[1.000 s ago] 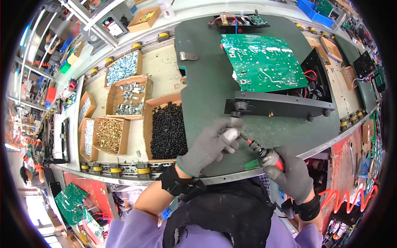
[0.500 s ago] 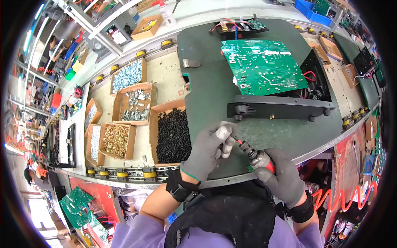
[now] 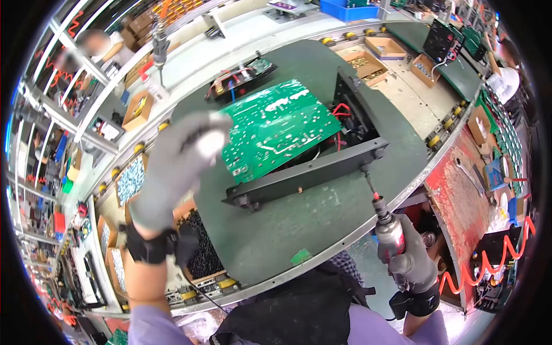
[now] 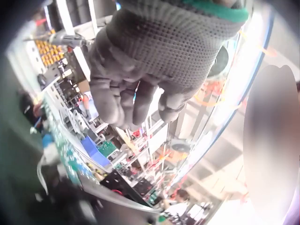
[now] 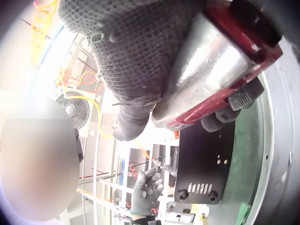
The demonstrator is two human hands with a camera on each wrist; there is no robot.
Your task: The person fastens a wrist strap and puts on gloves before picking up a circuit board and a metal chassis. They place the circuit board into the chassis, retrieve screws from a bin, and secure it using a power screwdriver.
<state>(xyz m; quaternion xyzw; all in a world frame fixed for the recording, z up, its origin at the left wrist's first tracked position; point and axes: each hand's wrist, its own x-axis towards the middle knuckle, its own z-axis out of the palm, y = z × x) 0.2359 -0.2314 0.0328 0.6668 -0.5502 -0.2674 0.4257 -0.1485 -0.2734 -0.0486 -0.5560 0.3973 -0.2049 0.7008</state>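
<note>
My right hand, in a grey glove, grips a red and silver power screwdriver. Its bit points up at the small black foot on the right end of the black metal chassis. In the right wrist view the silver body lies against the gloved palm. My gloved left hand is raised, blurred, left of the green circuit board. The left wrist view has its fingers hanging loosely bent, with nothing visible in them. The board lies tilted over the chassis.
A bin of black screws stands at the left, partly behind my left arm. Behind the board sits a smaller black assembly with wires. A green scrap lies near the mat's front edge. A red coiled hose hangs at the right.
My left hand has left the screwdriver tip and risen to the upper left. The screwdriver has gone from the middle to the chassis's right foot. The head view has turned right.
</note>
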